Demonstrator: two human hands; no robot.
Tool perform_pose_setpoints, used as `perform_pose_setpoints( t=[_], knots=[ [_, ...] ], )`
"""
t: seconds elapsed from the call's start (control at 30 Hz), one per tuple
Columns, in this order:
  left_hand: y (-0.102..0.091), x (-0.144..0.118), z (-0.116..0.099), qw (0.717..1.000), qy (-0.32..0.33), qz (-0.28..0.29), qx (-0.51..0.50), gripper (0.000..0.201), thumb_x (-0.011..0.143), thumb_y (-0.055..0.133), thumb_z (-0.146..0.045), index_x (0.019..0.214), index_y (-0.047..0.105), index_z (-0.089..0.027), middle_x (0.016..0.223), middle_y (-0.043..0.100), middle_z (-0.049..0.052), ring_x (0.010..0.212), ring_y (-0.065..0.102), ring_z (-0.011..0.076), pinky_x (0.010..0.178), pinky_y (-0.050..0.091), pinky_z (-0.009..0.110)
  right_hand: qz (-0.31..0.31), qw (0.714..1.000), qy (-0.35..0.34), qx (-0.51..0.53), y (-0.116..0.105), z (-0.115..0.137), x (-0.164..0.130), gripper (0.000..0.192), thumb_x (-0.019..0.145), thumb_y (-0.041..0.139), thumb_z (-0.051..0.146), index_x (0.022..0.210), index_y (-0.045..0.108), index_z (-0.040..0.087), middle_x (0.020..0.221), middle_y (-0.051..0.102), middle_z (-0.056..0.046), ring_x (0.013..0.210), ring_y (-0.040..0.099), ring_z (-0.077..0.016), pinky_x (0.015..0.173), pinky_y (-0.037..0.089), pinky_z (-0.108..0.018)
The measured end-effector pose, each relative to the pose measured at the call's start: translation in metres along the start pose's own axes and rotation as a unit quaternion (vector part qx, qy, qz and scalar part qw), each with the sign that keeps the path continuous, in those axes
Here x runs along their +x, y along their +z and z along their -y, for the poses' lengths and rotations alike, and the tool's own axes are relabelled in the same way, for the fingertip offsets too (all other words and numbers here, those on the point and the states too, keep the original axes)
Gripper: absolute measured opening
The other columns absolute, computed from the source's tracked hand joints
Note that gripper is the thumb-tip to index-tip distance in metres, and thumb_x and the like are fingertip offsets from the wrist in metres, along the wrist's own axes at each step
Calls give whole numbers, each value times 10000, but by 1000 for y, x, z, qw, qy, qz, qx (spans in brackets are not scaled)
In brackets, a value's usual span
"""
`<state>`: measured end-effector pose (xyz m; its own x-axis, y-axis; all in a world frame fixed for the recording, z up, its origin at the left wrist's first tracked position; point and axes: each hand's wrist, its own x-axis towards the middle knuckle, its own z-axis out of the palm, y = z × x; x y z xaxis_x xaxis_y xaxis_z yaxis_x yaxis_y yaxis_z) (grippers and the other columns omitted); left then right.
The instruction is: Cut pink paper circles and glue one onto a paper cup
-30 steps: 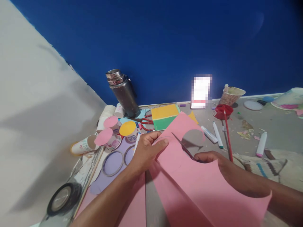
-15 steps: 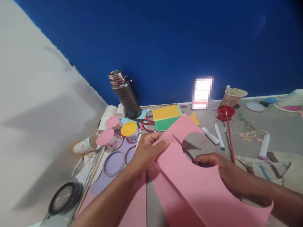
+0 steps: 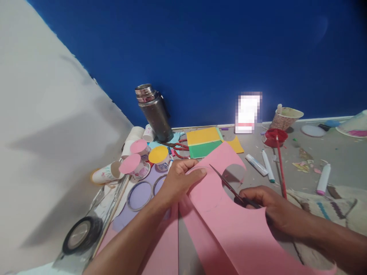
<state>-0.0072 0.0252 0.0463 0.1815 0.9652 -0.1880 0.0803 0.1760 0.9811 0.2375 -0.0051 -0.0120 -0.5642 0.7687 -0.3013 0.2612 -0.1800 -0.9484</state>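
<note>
**Ana:** While the left hand pinches the upper edge of the pink paper sheet, thumb on top and fingers curled beneath, where does the sheet lie?

**Ben:** It lies between both hands, its long axis running from about 11 o'clock, near the green and yellow card stack, down to 5 o'clock, where the picture's lower edge cuts it off. A round hole is already cut out of its 1 o'clock edge.

**Ana:** And the right hand?

**Ben:** It is closed around the handles of the scissors. Their blades point toward 10 o'clock, slightly parted, lying at the lower left rim of the hole. The right hand sits at 3 o'clock from the cut, the left at 9 o'clock, and the left is nearer to the uncut part.

**Ana:** What is hard to make out?

**Ben:** The scissor handles are hidden inside the right hand, and the left fingers under the sheet do not show. A faint curved line on the paper is barely visible. The lilac sheet and paper cups lie off at 9 o'clock.
</note>
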Motion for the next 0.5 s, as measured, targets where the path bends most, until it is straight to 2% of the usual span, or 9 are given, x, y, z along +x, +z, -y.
perform_pose_setpoints(
  t=[0.13, 0.27, 0.4, 0.5],
  knots=[
    [-2, -1, -1, 1000, -19, 20, -1, 311, 692, 783, -412, 652, 655, -132, 615, 563, -8, 541, 475, 89, 498, 350, 200, 3, 999, 31, 23, 1, 4, 0, 335, 763, 662, 438, 611, 461, 218, 614, 446, 32, 584, 386, -129, 524, 345, -254],
    [-4, 0, -1, 1000, -24, 16, 12, 313, 691, 781, -423, 664, 678, -128, 618, 579, 4, 546, 487, 101, 495, 349, 209, 17, 999, 29, 17, 0, 0, 0, 360, 787, 653, 478, 625, 466, 216, 627, 439, 30, 587, 370, -129, 522, 323, -252],
    [-6, 0, -2, 999, -24, 21, 26, 301, 706, 768, -423, 697, 708, -128, 643, 606, 16, 568, 511, 114, 505, 360, 216, 36, 997, 25, 64, -1, -9, 0, 391, 813, 640, 524, 659, 460, 213, 647, 413, 43, 585, 336, -118, 545, 305, -253],
    [-8, 1, -1, 999, -19, 27, 23, 303, 708, 773, -430, 676, 699, -138, 627, 590, 4, 559, 499, 107, 497, 349, 212, 46, 999, 10, 24, -3, -7, 0, 415, 813, 634, 557, 664, 465, 209, 670, 423, 33, 626, 351, -132, 577, 301, -263]
  ],
)
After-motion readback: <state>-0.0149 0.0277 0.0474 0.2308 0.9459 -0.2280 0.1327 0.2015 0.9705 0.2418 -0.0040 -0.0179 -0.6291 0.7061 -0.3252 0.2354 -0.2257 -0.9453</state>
